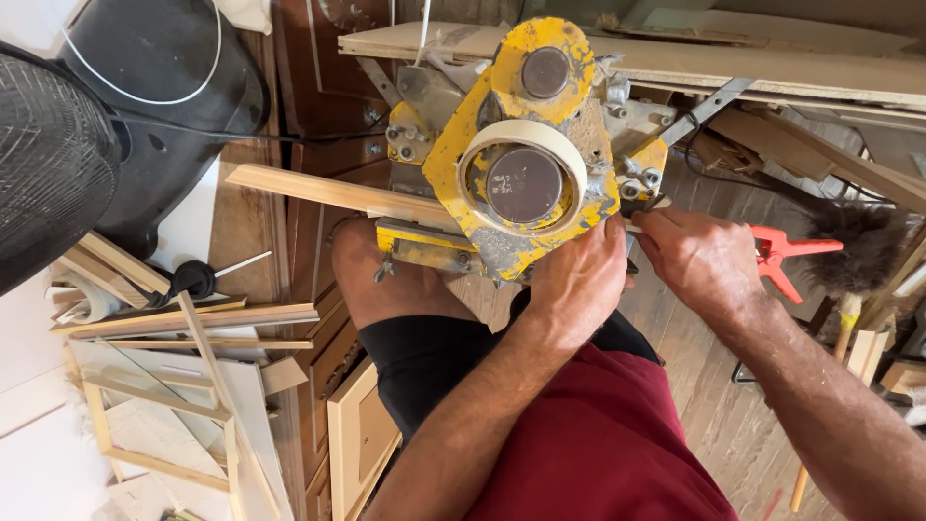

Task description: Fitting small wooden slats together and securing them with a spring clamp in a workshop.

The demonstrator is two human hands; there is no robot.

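Observation:
A worn yellow cutting machine (502,207) sits in front of my knee, with a roll of cream masking tape (526,145) lying on top of it. A long pale wood strip (318,191) runs in under the machine from the left. My left hand (579,285) is curled against the machine's lower right edge, fingers closed on it. My right hand (699,259) is just to the right, pinching a thin pale piece that sticks out of the machine's right side. What lies under both hands is hidden.
A black fan (58,164) and its base stand at the left. Loose wood strips and frames (183,386) lie on the floor at lower left. A red clamp (783,253) and a feather duster (868,246) lie at the right. Boards (772,68) lie across the top.

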